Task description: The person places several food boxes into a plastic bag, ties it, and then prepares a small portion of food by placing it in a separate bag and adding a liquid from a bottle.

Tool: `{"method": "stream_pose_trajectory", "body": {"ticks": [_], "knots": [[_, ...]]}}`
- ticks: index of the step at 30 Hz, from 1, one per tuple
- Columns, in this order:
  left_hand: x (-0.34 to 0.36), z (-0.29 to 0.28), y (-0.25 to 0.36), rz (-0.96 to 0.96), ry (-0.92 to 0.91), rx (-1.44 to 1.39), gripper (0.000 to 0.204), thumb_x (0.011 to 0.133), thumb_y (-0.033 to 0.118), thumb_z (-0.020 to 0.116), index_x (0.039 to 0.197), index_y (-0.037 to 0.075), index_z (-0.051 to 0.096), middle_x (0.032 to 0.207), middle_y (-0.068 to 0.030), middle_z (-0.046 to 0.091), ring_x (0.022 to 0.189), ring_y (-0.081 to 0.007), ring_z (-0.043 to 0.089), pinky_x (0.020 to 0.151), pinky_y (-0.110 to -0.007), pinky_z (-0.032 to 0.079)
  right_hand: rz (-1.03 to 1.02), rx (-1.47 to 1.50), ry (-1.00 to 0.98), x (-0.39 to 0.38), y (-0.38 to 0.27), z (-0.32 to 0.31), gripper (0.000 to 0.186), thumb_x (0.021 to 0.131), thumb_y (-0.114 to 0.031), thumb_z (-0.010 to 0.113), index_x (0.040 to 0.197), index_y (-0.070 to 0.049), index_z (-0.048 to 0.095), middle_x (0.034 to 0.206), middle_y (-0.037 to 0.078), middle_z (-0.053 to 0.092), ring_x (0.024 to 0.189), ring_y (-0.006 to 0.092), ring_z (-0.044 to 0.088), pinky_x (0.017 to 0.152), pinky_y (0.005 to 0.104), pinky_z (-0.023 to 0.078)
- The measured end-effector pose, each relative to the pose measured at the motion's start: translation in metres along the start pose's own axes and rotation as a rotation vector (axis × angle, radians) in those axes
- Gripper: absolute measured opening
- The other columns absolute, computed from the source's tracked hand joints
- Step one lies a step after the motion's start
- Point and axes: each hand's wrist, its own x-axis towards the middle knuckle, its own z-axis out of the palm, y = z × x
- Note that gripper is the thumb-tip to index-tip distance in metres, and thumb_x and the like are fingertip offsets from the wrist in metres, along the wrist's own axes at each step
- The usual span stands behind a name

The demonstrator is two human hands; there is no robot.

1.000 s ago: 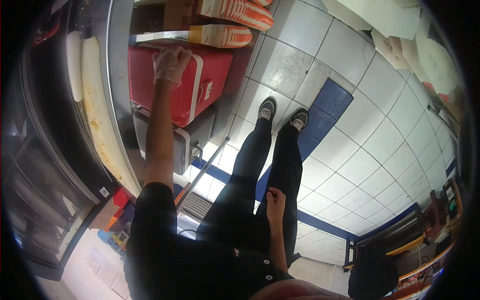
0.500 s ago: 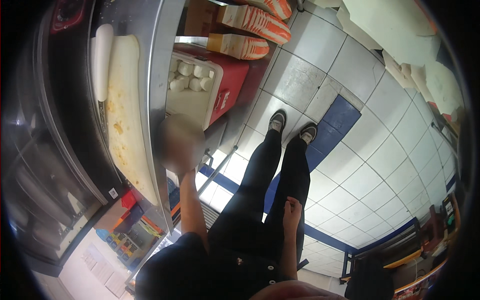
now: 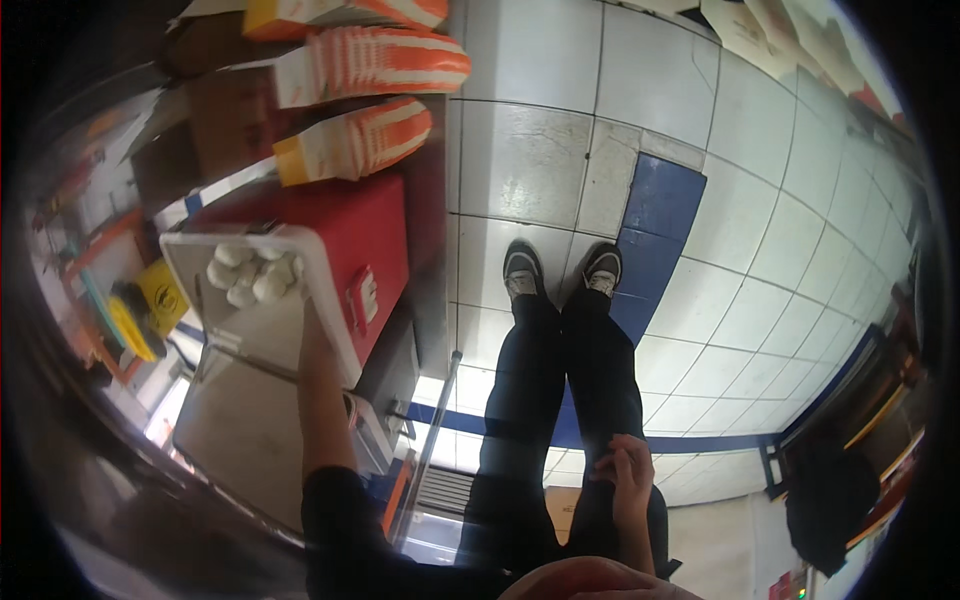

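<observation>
A red cooler box (image 3: 372, 250) with a white inside stands at my left, its white lid (image 3: 250, 430) swung open. Several smooth white balls (image 3: 270, 280) are heaped in its far part; what they are made of I cannot make out. My left hand (image 3: 310, 312) reaches down into the cooler beside these balls. It is smeared and blends into the white, so its fingers do not show. By my right thigh hangs my right hand (image 3: 628, 470), fingers loosely bent and a little apart, with nothing in it.
Nested stacks of orange-and-white striped cartons (image 3: 385, 62) lie beyond the cooler. A metal bar (image 3: 432, 430) runs near its front side. White floor tiles (image 3: 525, 160) with a blue strip (image 3: 660, 215) lie under my feet. A yellow floor sign (image 3: 160, 300) stands at far left.
My view has shifted toward the cooler, and the metal counter with the rolled dough-like sheet has left it. My left arm now extends into the cooler. My right hand still hangs down.
</observation>
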Motion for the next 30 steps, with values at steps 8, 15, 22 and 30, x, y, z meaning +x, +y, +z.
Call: {"method": "stream_pose_trajectory", "body": {"ticks": [8,15,22,30], "knots": [[-0.052,0.018,-0.056,0.018,0.024,-0.133,0.051,0.089,0.021,0.062,0.135,0.003,0.051,0.126,-0.0205,0.063,0.117,-0.0402,0.059,0.101,-0.047,0.047,-0.078,-0.006,0.07,-0.003,0.027,0.005,0.017,0.105,-0.012,0.052,0.116,-0.001,0.058,0.105,0.01,0.059,0.078,0.0151,0.065,0.059,0.0283,0.059],[-0.146,0.027,-0.079,-0.016,-0.013,-0.275,0.051,0.089,0.022,0.063,0.135,0.003,0.052,0.125,-0.0188,0.063,0.116,-0.0385,0.06,0.101,-0.046,0.047,-0.11,-0.054,0.08,-0.008,0.043,0.009,0.018,0.103,-0.015,0.059,0.114,-0.001,0.061,0.096,0.008,0.063,0.074,0.0145,0.065,0.058,0.0286,0.058],[-0.248,0.011,-0.053,0.013,-0.149,-0.443,0.051,0.09,0.024,0.064,0.134,0.004,0.052,0.125,-0.0171,0.063,0.115,-0.0369,0.061,0.1,-0.045,0.047,-0.101,0.151,0.042,-0.023,0.075,-0.011,0.027,0.103,-0.024,0.059,0.119,-0.002,0.06,0.097,0.009,0.063,0.079,0.0188,0.066,0.072,0.0371,0.062],[-0.344,-0.075,0.008,0.167,-0.346,-0.554,0.051,0.09,0.025,0.065,0.134,0.004,0.053,0.124,-0.0152,0.064,0.114,-0.0349,0.061,0.1,-0.044,0.048,-0.224,0.201,0.015,-0.062,0.044,-0.101,0.037,0.097,-0.031,0.063,0.123,-0.006,0.058,0.099,0.013,0.064,0.084,0.0254,0.068,0.072,0.0429,0.061]]}}
